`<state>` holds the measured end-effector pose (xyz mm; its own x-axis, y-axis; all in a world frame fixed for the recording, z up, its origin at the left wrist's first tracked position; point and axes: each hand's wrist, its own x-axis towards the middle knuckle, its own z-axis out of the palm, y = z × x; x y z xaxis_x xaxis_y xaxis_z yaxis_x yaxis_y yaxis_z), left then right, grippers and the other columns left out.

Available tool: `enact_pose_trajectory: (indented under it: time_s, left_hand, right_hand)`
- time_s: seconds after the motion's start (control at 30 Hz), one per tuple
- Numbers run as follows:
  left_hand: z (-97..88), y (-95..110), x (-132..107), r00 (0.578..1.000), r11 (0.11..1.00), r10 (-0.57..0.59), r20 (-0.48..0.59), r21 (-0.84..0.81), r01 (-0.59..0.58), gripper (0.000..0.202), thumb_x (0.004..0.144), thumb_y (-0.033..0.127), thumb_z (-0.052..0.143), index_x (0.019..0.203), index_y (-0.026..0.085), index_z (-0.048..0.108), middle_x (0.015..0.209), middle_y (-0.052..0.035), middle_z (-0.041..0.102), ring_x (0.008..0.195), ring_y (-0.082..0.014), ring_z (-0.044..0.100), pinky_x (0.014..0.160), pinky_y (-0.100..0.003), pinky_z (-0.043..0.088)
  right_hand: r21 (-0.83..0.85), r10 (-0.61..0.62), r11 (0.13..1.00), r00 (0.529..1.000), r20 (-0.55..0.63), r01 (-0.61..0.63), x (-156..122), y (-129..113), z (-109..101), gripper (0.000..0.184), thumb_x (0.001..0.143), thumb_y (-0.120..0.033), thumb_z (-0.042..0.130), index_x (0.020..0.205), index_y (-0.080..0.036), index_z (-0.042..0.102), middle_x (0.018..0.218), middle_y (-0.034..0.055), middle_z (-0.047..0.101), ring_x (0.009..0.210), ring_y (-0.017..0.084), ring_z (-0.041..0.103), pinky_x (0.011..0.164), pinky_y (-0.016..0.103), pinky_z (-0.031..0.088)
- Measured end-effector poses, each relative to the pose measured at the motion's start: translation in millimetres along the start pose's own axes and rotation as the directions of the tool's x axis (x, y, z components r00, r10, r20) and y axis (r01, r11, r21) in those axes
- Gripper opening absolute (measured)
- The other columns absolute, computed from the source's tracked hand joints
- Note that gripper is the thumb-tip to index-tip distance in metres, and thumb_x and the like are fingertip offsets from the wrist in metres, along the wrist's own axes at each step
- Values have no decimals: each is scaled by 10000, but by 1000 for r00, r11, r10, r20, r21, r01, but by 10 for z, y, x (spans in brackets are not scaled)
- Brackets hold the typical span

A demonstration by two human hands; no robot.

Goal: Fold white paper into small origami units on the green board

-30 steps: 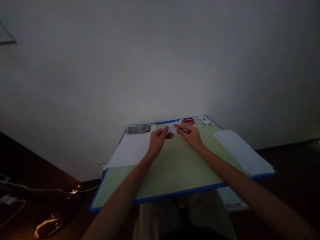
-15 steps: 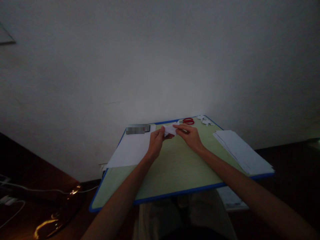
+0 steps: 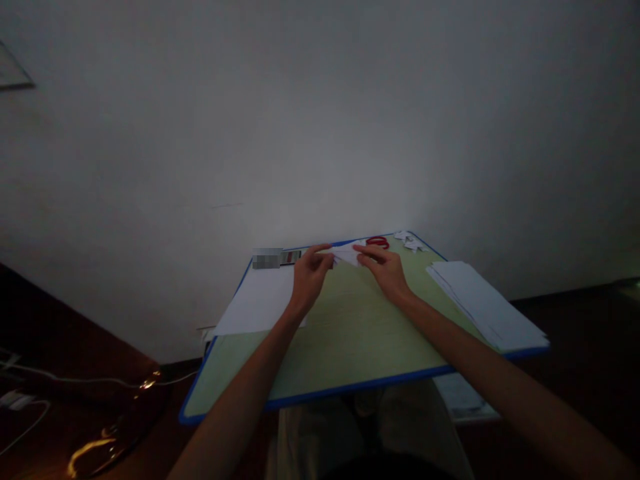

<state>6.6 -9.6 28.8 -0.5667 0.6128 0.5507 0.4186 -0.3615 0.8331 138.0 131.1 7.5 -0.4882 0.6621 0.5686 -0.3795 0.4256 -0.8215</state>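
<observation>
Hands of one person reach forward over a pale green board [image 3: 350, 333] with a blue rim, which rests across the person's lap in a dim room. Taking the board as a clock face with twelve o'clock at its far edge by the wall, both hands meet near twelve o'clock around a small folded piece of white paper [image 3: 346, 253]. The left hand [image 3: 309, 273] is curled, thumb and fingertips pinching the left end of the paper. The right hand [image 3: 384, 270] is also partly closed, its fingertips gripping the right end, so the paper spans the short gap between them, low over the board; whether it touches the board cannot be told. Just beyond the right hand, at about one o'clock, lie red-handled scissors [image 3: 377, 242], and a little further round, near the far right corner, sits a small scatter of white paper scraps [image 3: 410, 241]. At three o'clock a stack of white sheets [image 3: 485, 303] lies along the right edge, slightly overhanging it. At nine to ten o'clock a single white sheet [image 3: 257, 300] covers the left side, partly under the left wrist. At eleven o'clock, by the far left corner, is a small dark flat object [image 3: 293, 257], partly blurred. Off the board at eight o'clock, white cables [image 3: 30, 400] trail over a dark glossy surface.
</observation>
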Motion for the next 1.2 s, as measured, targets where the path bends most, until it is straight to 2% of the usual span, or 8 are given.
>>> enact_pose_trajectory:
  time_s: [0.17, 0.43, 0.77, 1.2]
  left_hand:
    - [-1, 24, -1, 1000, 1000, -5, 10, -9, 5, 251, 789, 332, 768, 994, 187, 765, 758, -20, 740, 706, -148, 671, 717, -286, 544]
    - [16, 7, 7, 997, 998, -52, -61, -48, 49, 243, 734, 316, 815, 928, 172, 789, 829, -66, 777, 739, -187, 711, 744, -328, 570]
    - [21, 3, 6, 996, 995, -66, -61, -75, 61, 246, 728, 308, 816, 915, 170, 733, 723, -19, 739, 691, -158, 689, 704, -281, 535]
    - [21, -58, 25, 993, 988, -88, -74, -132, 78, 256, 726, 342, 836, 876, 158, 738, 813, -56, 775, 742, -179, 726, 750, -322, 581]
  right_hand:
    - [-5, 1, 1000, 1000, 16, -1, -8, -22, 2, 264, 777, -298, 724, 1016, -239, 818, 991, 49, 770, 884, 190, 666, 860, 350, 518]
    - [-2, 10, 1000, 1000, 26, -10, -15, -44, 4, 268, 774, -307, 717, 1012, -239, 820, 974, 43, 769, 836, 180, 647, 839, 347, 519]
    - [-34, -27, 999, 999, 21, 28, -10, -21, -1, 255, 783, -286, 721, 1014, -242, 818, 1008, 51, 777, 918, 200, 671, 866, 353, 516]
    - [-19, -37, 999, 999, 15, 37, -12, 27, 3, 252, 789, -288, 722, 1021, -250, 815, 1019, 48, 778, 929, 195, 679, 867, 347, 529]
